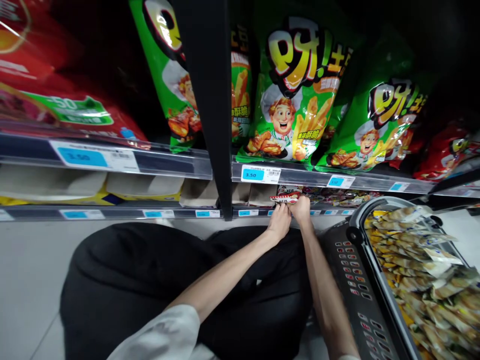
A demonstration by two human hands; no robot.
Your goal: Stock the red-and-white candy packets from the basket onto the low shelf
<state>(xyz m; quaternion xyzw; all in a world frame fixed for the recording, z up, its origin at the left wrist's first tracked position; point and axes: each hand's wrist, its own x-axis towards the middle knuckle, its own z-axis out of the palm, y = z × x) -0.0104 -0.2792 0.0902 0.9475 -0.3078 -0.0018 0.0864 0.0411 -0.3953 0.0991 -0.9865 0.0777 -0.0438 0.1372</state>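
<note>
At the bottom shelf, my left hand (279,222) is closed at the lower edge of a small red-and-white snack packet (284,199). My right hand (301,210) sits just beside it, its fingers closed at the packet's right end. Both forearms reach forward over my knees, and the fingertips are partly hidden. Behind the hands, more small shiny packets (341,196) lie along the bottom shelf to the right. Price labels (248,212) run along the shelf's front edge.
On my right stands a dark grey plastic basket (339,280) heaped with small snack packets (423,265). Green chip bags (296,110) stand on the shelf above, divided by a black post (210,90). Red bags (67,85) are at upper left, above open cartons (144,184).
</note>
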